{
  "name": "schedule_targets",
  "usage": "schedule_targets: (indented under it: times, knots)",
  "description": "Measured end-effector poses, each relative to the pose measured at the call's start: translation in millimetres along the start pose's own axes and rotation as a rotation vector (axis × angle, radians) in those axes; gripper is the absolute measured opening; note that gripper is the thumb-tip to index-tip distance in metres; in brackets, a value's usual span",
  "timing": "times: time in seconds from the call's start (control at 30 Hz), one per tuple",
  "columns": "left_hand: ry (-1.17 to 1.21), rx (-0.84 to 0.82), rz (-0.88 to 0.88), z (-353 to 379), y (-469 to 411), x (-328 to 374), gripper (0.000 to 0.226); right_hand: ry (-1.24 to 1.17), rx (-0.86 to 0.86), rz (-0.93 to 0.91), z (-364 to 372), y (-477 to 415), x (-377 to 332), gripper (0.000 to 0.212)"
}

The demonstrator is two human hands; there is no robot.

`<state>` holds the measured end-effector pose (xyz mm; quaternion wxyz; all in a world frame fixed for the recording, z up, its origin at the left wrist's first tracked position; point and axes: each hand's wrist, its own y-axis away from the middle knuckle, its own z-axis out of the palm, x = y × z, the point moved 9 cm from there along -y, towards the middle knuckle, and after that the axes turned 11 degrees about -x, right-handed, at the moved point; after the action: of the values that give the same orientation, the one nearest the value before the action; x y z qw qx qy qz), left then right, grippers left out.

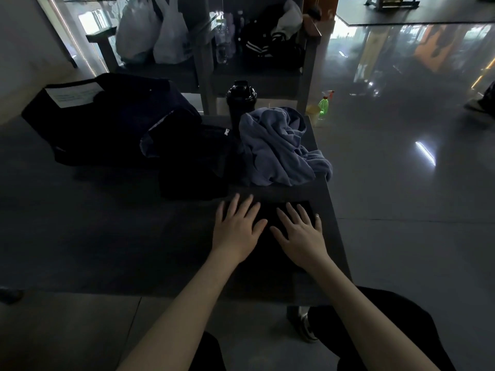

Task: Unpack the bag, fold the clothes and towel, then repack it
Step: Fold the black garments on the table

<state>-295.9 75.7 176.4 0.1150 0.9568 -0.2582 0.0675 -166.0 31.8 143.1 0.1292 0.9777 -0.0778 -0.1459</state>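
Black cloth (270, 253) sits under the flat left hand (237, 228) and right hand (301, 234), fingers straight, but the towel (278, 151) overhangs the table (107, 236) and might slip off.

Green spray bottle (324, 106); white bags (160, 36), perhaps plastic.

Quick count on the worktop (107, 236): one dark bag (107, 121), one black shaker bottle (241, 103), one crumpled blue towel (278, 151), two dark garments (192, 167) (267, 261), two hands (237, 228) (302, 234). One green spray bottle (324, 104) on the floor.
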Motion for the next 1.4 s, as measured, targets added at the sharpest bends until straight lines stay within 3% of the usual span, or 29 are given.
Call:
schedule_targets:
  times: [0.07, 0.23, 0.43, 0.53, 0.6, 0.73, 0.87, 0.93, 1.07, 1.13, 1.3, 1.4]
  knots:
    - [0.092, -0.095, -0.066, 14, -6, -10, 0.056, -0.019, 0.018, 0.010, 0, 1, 2, 0.061]
    - [0.150, -0.111, -0.124, 17, -6, -17, 0.054, -0.022, 0.045, 0.055, 1, 2, 5, 0.063]
    - [0.106, -0.234, -0.159, 20, 18, -19, 0.057, 0.001, -0.007, 0.016, 7, 22, 2, 0.066]
    - [0.116, -0.333, -0.201, 23, 33, -32, 0.062, 0.045, -0.030, -0.011, 9, 32, -2, 0.079]
    - [0.104, -0.331, -0.236, 23, 43, -38, 0.062, 0.092, 0.053, 0.051, 4, 39, -1, 0.086]
    - [0.129, -0.322, -0.302, 20, 54, -43, 0.065, 0.095, 0.279, 0.102, 0, 69, -8, 0.050]
    - [0.363, -0.395, -0.371, 11, 57, -55, 0.085, 0.069, 0.059, 0.062, 12, 68, -8, 0.053]
    - [0.470, -0.425, -0.384, 7, 60, -58, 0.089, 0.120, 0.043, 0.116, 4, 62, -6, 0.050]
    - [0.647, -0.381, -0.339, 9, 69, -56, 0.081, 0.120, 0.302, 0.190, -28, 87, -22, 0.031]
    - [0.721, -0.319, -0.288, 8, 72, -55, 0.068, -0.026, 0.255, 0.215, -17, 100, -21, 0.028]
    - [0.865, -0.232, -0.142, -12, 76, -45, 0.048, -0.602, 0.108, 0.308, -6, 99, -5, 0.052]
    - [0.916, -0.140, -0.057, -37, 78, -39, 0.041, -0.836, -0.094, 0.352, 6, 82, -9, 0.062]
